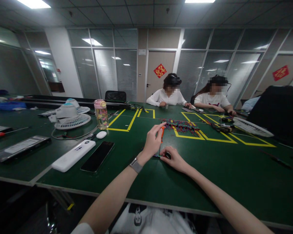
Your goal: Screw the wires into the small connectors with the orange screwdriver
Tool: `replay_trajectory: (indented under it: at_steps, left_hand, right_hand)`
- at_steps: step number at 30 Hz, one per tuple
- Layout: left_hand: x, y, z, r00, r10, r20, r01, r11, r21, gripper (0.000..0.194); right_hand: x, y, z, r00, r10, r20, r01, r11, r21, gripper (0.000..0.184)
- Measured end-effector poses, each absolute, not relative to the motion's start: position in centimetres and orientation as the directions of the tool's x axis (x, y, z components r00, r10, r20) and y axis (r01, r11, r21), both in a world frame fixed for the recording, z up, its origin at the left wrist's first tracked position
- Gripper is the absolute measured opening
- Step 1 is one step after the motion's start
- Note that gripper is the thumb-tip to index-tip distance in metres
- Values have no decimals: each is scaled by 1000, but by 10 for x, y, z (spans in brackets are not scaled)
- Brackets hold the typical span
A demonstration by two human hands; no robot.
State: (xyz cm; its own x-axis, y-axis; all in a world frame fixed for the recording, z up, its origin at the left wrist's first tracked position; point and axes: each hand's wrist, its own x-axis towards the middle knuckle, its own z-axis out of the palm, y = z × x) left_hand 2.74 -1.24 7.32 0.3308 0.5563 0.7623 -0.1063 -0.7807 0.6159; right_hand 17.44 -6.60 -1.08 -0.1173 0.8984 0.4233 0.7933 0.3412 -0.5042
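My left hand (152,140) is closed around the orange handle of a screwdriver (162,134), held upright with its thin shaft pointing down. The shaft's lower end meets a small dark part (157,156) lying on the green table, though the exact contact is too small to make out. With fingers bent, my right hand (175,160) grips that part from the right, low on the tabletop. Just beyond my hands lies a tangled row of red and dark wires with small greenish pieces (183,126).
Left of my arms are a black phone (97,157), a white power bank (74,155), a white earbud case (101,135), a drink bottle (101,113) and white fans (72,117). Yellow tape (188,136) marks the table (141,185). Two people sit across it.
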Motion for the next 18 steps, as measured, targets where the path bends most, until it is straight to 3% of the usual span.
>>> replay_trajectory:
  at_steps: [18]
  left_hand:
    - [27,-12,72,352,576,738,-130,-750,648,35]
  right_hand:
    - [175,-67,-9,-92,912,400,783,314,-536,6]
